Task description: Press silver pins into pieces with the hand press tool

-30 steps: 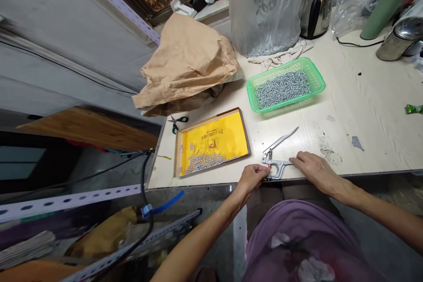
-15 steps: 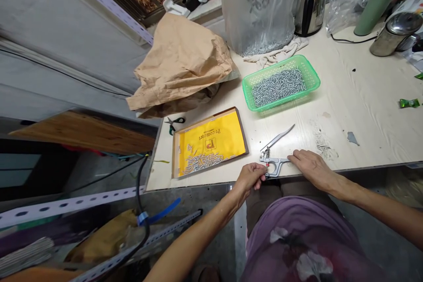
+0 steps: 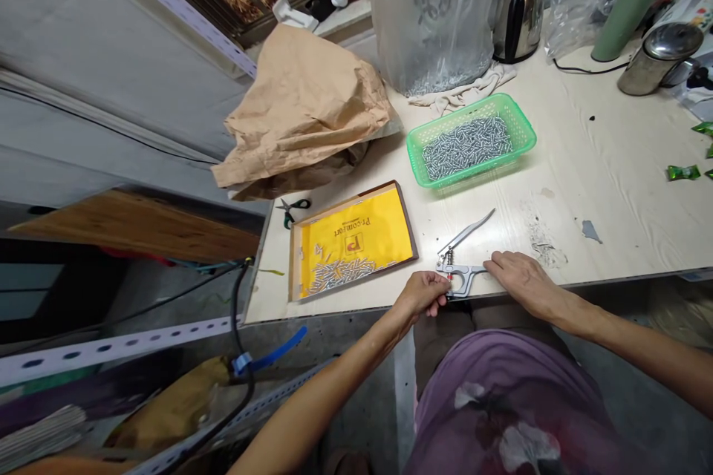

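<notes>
Silver hand pliers, which look like snap-fastener pliers with a spring and a small red part, lie at the table's front edge. One long handle points up and away, spread from the other. My right hand has its fingers closed on the end of the lower handle. At the jaw end my left hand is pinched, fingertips against the tool; whatever lies between them is hidden. Left of the pliers, a shallow cardboard tray with a yellow lining holds small metal pieces.
A green basket full of small metal pieces stands behind the pliers. Around it are brown paper, a clear plastic bag, a kettle and a metal cup. Scissors lie beside the tray.
The view has shifted very slightly. Both hands and the pliers keep the same places relative to each other.
</notes>
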The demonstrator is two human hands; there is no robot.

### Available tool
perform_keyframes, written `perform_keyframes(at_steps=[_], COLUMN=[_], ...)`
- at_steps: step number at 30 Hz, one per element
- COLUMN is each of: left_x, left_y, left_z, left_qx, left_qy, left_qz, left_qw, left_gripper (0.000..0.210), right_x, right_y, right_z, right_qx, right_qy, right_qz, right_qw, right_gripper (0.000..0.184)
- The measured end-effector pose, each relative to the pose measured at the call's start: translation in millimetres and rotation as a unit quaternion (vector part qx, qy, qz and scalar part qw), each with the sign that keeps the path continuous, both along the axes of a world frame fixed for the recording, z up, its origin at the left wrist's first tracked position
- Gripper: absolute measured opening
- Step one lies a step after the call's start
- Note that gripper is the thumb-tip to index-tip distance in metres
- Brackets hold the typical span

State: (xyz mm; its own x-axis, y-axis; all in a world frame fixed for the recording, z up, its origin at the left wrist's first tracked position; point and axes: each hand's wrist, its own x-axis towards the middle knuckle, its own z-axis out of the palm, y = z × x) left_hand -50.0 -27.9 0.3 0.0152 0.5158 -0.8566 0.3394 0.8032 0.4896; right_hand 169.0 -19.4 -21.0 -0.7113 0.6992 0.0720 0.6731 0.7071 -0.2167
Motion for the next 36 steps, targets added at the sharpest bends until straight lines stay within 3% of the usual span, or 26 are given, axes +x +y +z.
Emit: perform_keyframes(at_steps=[3,6,7,11,15,18,21,24,26,30,33,36], left_x=[-0.3,-0.6,-0.7,-1.2,0.2,1.5,0.2,-2.1,-0.8,14.0,27.2,32.2], left_y=[2.0,1.0,0.3,-1.6,-2.2,-1.7,-3.8,-12.0,-18.0,-13.6,6.0,24.3], left_z=[1.5,0.3,-0.5,-2.9,-2.2,-2.1,-3.0,-2.9,-2.7,-7.8,-16.6,-22.3], left_qx=[-0.008,-0.003,-0.001,0.005,0.005,0.005,0.011,0.073,0.199,0.464,0.529,0.514], left_qy=[-0.003,-0.003,-0.003,-0.005,-0.003,0.002,0.023,0.092,0.178,0.253,0.211,0.185], left_qz=[-0.008,0.001,0.002,-0.002,0.009,0.015,0.008,-0.051,-0.115,-0.265,-0.375,-0.444], left_qw=[1.000,1.000,1.000,1.000,1.000,1.000,1.000,0.992,0.957,0.807,0.731,0.710], left_gripper=[0.011,0.012,0.012,0.017,0.020,0.018,0.016,0.018,0.017,0.025,0.048,0.061], right_x=[1.3,5.8,7.7,12.6,7.5,0.2,-4.2,-4.6,-3.9,-3.5,-2.3,1.9], right_y=[-0.1,7.0,12.3,44.5,69.6,70.8,62.0,51.8,46.5,39.0,34.7,31.6], right_z=[-0.9,2.2,3.3,2.8,1.2,5.0,10.5,13.6,13.6,10.6,9.0,11.0], right_qx=[-0.015,-0.033,-0.034,-0.031,-0.050,-0.042,-0.019,-0.010,-0.018,-0.026,-0.016,-0.032], right_qy=[0.002,0.013,0.019,0.009,-0.037,-0.054,-0.062,-0.077,-0.077,-0.066,-0.067,-0.066], right_qz=[-0.010,-0.009,-0.010,-0.001,0.034,0.034,0.038,0.034,0.036,0.046,0.021,0.014], right_qw=[1.000,0.999,0.999,0.999,0.997,0.997,0.997,0.996,0.996,0.996,0.997,0.997], right_gripper=[0.026,0.010,0.015,0.073,0.095,0.088,0.063,0.044,0.037,0.032,0.036,0.057])
